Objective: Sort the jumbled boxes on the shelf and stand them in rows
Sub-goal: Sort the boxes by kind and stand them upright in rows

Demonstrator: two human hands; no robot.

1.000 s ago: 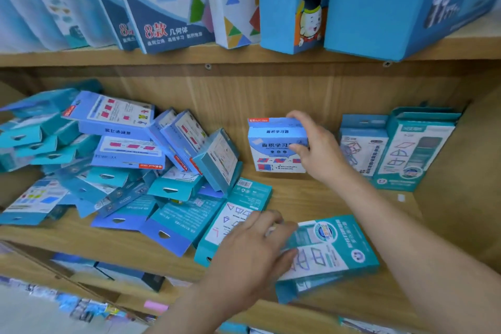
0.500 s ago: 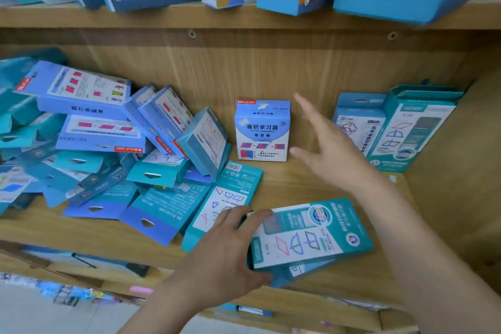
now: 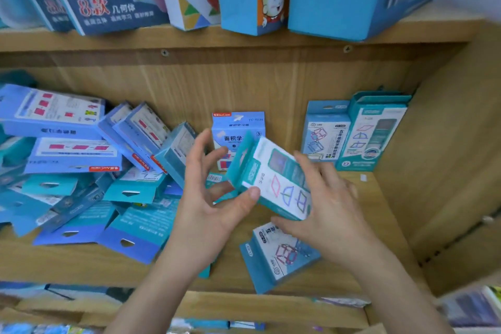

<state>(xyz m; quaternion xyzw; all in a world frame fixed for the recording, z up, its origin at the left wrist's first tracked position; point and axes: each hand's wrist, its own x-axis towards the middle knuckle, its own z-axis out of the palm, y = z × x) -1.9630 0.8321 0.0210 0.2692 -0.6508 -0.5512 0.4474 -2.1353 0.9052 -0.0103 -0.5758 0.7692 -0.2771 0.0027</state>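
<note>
Holding item: teal box [image 3: 276, 184], lifted mid-shelf and tilted, left hand [image 3: 214, 198] and right hand [image 3: 325, 206] both grasping it, likely to turn it upright. Matching standing boxes [image 3: 376, 130] at 2 o'clock; jumbled pile [image 3: 81, 171] at 9 o'clock on shelf [image 3: 379, 225].

Head view, close, down onto shelf [image 3: 298, 283]

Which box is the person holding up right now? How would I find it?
Look at the middle wooden shelf, right of the jumbled pile. Both hands, the left hand and right hand, hold one teal box tilted in the air. Unlike the boxes lying flat or standing at the back, it is lifted and shows pink and blue shapes.
</note>
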